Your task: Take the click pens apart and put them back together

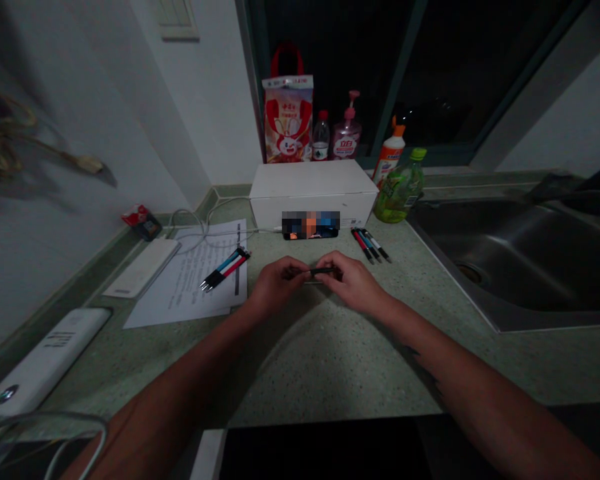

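Note:
Both hands meet above the middle of the counter, holding a slim black pen [323, 270] sideways between them. The fingertips of my left hand [276, 285] pinch its left end, and those of my right hand [353, 283] close on the right end. Fingers hide parts of it, so I cannot tell whether it is in one piece. To the left, several pens [225, 269] in black, blue, white and red lie bunched on a printed sheet [180, 303]. More pens [370, 245] lie side by side beyond my right hand.
A phone [310, 233] leans against a white box [313, 183]. Bottles, including a green one [403, 187], stand behind. On the right is a steel sink [530, 260]. A white power strip [50, 357], cables and a flat white box [143, 268] lie left.

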The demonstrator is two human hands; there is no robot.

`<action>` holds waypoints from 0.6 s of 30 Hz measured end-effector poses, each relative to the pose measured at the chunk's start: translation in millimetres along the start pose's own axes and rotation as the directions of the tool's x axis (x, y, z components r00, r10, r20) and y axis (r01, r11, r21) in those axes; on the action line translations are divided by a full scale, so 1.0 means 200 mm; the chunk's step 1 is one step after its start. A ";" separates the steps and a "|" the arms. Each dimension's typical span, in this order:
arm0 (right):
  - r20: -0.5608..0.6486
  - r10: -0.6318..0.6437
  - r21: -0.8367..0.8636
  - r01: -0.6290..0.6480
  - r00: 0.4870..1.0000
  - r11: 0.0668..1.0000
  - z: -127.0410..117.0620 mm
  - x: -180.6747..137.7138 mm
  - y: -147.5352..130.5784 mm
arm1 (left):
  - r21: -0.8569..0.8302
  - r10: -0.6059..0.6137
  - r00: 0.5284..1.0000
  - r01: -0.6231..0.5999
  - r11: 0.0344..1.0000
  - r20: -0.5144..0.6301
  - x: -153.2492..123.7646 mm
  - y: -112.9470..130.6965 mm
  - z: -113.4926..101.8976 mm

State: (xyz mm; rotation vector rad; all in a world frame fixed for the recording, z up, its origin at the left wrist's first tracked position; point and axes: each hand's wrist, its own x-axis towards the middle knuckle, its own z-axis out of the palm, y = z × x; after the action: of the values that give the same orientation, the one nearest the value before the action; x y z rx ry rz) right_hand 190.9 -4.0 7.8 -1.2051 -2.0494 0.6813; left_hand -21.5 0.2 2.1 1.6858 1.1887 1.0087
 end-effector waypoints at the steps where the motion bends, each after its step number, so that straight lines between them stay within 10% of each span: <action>1: 0.003 0.000 -0.017 0.000 1.000 1.000 0.00 0.00 0.00 | -0.002 -0.002 1.000 0.002 1.000 -0.002 0.00 0.00 0.00; 18: -0.002 0.003 -0.091 -0.004 1.000 0.996 -0.01 0.01 0.01 | 0.020 -0.012 0.999 0.012 1.000 -0.032 0.01 0.01 -0.01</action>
State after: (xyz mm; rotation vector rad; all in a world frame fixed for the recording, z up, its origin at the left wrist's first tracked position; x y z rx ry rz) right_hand 193.2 -1.4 7.6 -1.2603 -2.0975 0.5937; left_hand -22.1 1.8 3.8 1.6818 1.2318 1.0228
